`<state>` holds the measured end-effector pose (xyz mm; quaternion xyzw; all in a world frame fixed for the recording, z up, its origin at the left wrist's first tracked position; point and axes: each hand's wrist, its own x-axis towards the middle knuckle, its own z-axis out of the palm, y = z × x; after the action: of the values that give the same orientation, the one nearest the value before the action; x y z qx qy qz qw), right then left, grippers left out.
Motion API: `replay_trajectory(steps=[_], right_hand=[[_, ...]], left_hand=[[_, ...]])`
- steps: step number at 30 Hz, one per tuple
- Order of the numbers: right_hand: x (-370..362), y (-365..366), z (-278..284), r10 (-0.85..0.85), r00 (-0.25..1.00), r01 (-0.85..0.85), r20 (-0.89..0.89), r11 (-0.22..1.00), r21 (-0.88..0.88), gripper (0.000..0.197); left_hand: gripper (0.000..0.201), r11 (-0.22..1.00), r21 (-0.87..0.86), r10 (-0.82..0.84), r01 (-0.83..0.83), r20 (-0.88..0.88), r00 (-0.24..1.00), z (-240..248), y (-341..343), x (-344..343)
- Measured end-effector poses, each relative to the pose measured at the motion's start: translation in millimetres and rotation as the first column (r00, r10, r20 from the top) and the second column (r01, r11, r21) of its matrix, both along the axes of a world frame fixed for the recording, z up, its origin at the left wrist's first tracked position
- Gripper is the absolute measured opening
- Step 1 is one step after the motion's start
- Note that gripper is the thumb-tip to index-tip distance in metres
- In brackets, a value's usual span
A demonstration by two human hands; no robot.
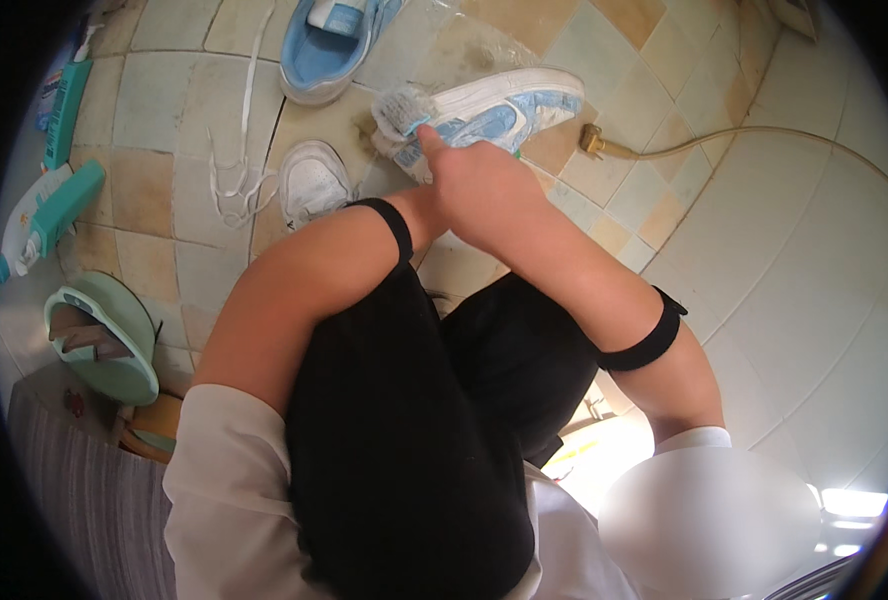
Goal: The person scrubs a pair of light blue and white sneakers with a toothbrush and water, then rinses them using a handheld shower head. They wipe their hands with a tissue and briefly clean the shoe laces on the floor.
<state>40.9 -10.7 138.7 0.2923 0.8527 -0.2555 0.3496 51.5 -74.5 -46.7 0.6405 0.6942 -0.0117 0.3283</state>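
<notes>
"Where's our shoe [504, 112]?"
"Just beyond our right hand [476, 185], which is clamped on the brush [401, 112]; our left hand [430, 208] is mostly hidden, so we can't tell its grip."
"Then let's use short, light strokes."

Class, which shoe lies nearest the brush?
The blue-and-white shoe at right, which the brush overlaps in view; the blue-lined shoe at the top and white shoe below it lie apart.

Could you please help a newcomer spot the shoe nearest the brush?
Over the tiled floor, the right hand holds a brush. The blue-and-white shoe at its bristles shows its side upward, unlike the upright blue shoe farther left.
</notes>
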Motion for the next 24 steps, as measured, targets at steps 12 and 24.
replay_trajectory(steps=[12,24], right_hand=[[4.1,-1.6,-5.7,0.015,0.999,-0.014,0.035,1.0,-0.023,0.052],[-2.9,-12.2,-8.9,0.009,0.999,-0.009,-0.041,1.0,-0.017,0.055]], left_hand=[[0.057,1.0,-0.01,0.009,-0.009,0.002,1.0,0.1,-2.9,5.2],[0.056,1.0,-0.012,-0.013,0.013,-0.013,1.0,-0.2,7.3,3.2]])
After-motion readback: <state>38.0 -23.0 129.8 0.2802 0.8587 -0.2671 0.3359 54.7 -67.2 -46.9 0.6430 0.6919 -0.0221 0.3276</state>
